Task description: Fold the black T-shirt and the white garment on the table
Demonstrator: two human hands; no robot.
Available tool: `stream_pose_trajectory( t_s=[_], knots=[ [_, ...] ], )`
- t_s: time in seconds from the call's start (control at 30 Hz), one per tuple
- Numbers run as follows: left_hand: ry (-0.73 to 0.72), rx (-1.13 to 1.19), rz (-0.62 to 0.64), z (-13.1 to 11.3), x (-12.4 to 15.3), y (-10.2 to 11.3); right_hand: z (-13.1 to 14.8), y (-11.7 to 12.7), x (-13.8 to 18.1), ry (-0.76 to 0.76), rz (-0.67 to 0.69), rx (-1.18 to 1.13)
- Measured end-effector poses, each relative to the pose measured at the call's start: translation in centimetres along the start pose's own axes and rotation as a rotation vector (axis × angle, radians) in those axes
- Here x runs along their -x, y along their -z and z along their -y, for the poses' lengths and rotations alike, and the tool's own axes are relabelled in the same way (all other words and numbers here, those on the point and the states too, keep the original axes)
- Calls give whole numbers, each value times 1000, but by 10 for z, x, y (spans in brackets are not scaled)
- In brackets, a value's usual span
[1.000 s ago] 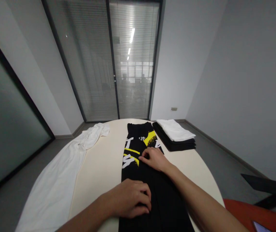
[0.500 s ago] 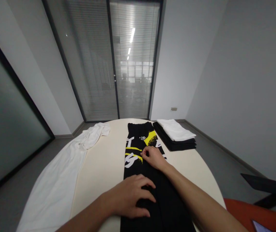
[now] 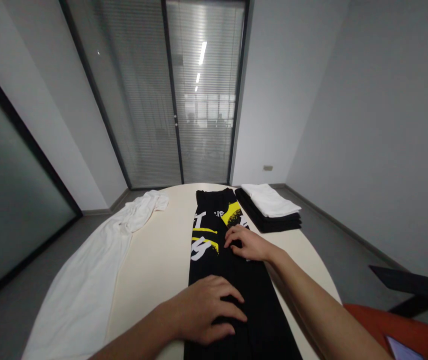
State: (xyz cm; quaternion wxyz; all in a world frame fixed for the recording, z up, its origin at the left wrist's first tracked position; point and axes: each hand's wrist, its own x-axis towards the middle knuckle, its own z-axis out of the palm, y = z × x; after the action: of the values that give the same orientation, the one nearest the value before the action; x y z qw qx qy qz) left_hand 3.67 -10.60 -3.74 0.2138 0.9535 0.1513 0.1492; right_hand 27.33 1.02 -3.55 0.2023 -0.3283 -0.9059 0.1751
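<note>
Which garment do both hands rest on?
The black garment with yellow-white print, in the middle; the loose white one and the folded stack lie untouched.

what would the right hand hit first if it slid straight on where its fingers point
The right hand, flat on the black garment, points left and slightly away: it would first cross the yellow and white print, then probably bare table.

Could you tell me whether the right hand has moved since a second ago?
Yes: the right hand slid right, off the yellow stripes of the black shirt, toward its right edge.
</note>
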Motion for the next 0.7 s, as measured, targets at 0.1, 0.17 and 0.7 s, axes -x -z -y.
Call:
stream_pose_trajectory(
  t_s=[0.1,0.17,0.7],
  knots=[
    [-18,-135,9,1,-4,-7,-1,2,0,4,10,25],
    [-62,-245,7,0,-7,-12,-3,3,0,-3,10,60],
    [-148,-442,11,-22,-21,-14,-4,3,-3,20,-39,202]
  ],
)
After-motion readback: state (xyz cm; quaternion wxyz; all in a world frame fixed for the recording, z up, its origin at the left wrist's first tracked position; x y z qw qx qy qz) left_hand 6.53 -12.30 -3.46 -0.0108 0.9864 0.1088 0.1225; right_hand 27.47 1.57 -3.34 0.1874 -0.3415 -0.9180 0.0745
